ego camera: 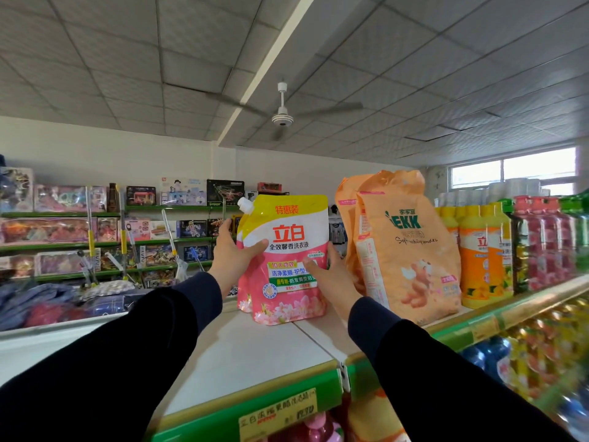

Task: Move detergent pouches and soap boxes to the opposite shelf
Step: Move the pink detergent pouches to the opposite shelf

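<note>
Here, both hands grasp a pink and yellow plastic detergent pouch [285, 260] with a white corner spout, standing upright on the white top shelf [255, 349]. The left hand [234, 255] curls round its left edge, the right hand [331, 275] round its right. Just right stand orange powder bags [404, 250], then yellow bottles [481, 253].

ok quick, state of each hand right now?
Left hand: grips the pink and yellow detergent pouch by its left edge.
Right hand: holds the same pouch at its right side.
</note>
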